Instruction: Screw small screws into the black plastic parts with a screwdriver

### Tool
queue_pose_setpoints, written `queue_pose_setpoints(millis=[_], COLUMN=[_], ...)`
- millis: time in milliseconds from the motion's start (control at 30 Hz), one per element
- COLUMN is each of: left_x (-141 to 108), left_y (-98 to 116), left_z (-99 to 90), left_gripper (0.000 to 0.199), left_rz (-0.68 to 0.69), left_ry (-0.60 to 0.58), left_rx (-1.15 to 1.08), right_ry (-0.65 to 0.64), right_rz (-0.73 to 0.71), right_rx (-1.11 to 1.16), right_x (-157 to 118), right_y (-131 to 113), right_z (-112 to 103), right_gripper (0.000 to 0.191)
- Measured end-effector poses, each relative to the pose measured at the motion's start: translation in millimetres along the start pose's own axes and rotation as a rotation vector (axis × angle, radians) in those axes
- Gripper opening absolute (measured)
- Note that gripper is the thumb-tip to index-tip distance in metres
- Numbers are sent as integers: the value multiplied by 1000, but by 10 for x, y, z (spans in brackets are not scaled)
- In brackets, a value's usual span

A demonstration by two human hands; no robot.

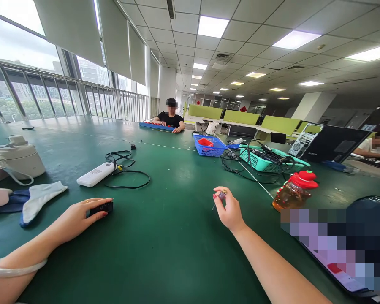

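Observation:
My left hand [79, 215] rests low over the green table at the left, its thumb and fingers closed around a small black block-shaped object [104, 207]. What that object is I cannot make out. Farther right, my right hand [229, 209] is raised slightly and pinches a small screwdriver [222, 194]. Its brownish handle end with a gold-coloured cap points up between thumb and forefinger, and a thin shaft shows below the fingers. The two hands are well apart. Beyond my left hand lies a white power bank [96, 174] beside a black cable [129, 185].
At the left are a cloth [41, 200] and a white bag-like container [17, 158]. A blue basket [209, 145], a green basket [262, 158] with cables, and a red-lidded bottle [294, 192] stand to the right. Across the table [164, 253] sits a person [171, 116].

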State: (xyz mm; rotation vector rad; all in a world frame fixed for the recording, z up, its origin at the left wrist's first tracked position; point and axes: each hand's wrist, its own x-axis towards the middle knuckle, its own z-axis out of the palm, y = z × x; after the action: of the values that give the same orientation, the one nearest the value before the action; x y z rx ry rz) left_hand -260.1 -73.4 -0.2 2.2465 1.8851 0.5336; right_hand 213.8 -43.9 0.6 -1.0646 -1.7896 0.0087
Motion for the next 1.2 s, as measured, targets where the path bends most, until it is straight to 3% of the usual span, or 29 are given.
queue_pose_setpoints(millis=[567, 833, 1200], left_x=[-16, -34, -47], left_y=[22, 51, 78], left_z=[-34, -29, -26], left_gripper=[74, 67, 61], left_rz=[24, -27, 7], left_ry=[65, 50, 95], left_rx=[38, 69, 109], right_ry=[8, -13, -2], right_rz=[-14, 8, -11], right_rx=[1, 13, 8], right_x=[-1, -4, -5], right_y=[-3, -2, 3], right_z=[3, 9, 13], right_gripper=[11, 12, 12])
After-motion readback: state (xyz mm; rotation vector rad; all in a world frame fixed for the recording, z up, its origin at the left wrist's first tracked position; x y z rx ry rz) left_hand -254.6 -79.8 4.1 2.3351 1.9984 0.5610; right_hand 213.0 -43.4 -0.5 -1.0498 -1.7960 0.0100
